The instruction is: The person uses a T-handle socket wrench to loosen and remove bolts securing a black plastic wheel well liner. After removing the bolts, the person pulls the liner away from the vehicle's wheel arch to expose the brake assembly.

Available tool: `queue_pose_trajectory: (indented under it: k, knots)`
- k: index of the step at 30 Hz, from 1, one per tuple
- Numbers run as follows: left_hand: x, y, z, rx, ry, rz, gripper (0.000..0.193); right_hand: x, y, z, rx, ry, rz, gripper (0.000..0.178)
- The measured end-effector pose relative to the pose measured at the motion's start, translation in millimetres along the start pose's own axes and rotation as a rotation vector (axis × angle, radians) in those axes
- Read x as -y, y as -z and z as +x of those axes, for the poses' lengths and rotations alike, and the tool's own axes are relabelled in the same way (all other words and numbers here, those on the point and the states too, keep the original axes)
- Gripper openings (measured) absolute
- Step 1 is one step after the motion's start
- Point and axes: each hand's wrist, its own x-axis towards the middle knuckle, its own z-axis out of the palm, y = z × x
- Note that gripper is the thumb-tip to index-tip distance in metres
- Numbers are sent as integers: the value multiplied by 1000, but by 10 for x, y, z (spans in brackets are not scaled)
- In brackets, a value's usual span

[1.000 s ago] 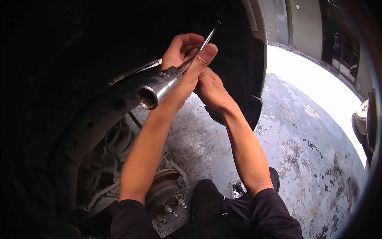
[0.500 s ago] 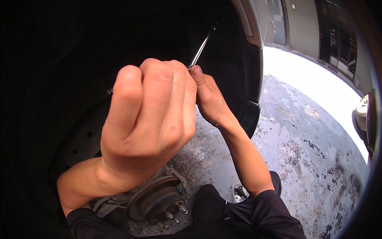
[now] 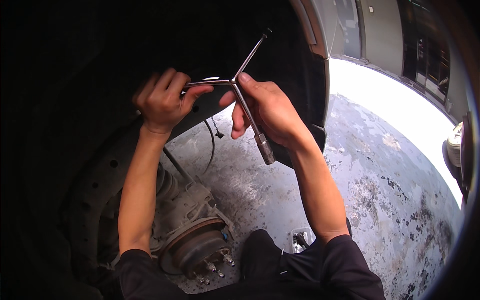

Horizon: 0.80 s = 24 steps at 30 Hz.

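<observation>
A chrome Y-shaped socket wrench [image 3: 245, 106] spans both hands inside a dark wheel arch. My left hand [image 3: 162, 100] is closed round its left leg, fingers wrapped over it. My right hand [image 3: 267, 107] has its thumb against the hub, with loosely curled fingers behind the lower leg. That leg ends in a thick socket [image 3: 265, 149] pointing down toward me. The upper leg reaches to a small dark spot on the black arch liner [image 3: 295, 80]; what its tip meets is too dark to make out.
Below left sits a rusty brake disc hub [image 3: 192, 250] with several wheel studs. A hanging cable [image 3: 212, 145] and a suspension arm [image 3: 175, 162] lie behind it. By my knee, a clear plastic box [image 3: 301, 240] holds small parts on the worn grey floor [image 3: 385, 200]. Body panel edge [image 3: 327, 90] at right.
My left hand has moved away from close before the camera, down and left onto the wrench's left leg. The wrench's hub and lower leg now show; my right fingers have loosened.
</observation>
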Motion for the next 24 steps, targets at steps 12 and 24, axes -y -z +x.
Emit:
queue_pose_trajectory:
  k: [12, 24]
  knots:
    - [-39, -33, 13, 42, 144, -255, 42, -222, -300, 594, 137, 578, 973, 45]
    - [-1376, -233, -424, 132, 1427, -1832, 39, 67, -184, 168, -435, 427, -44, 35]
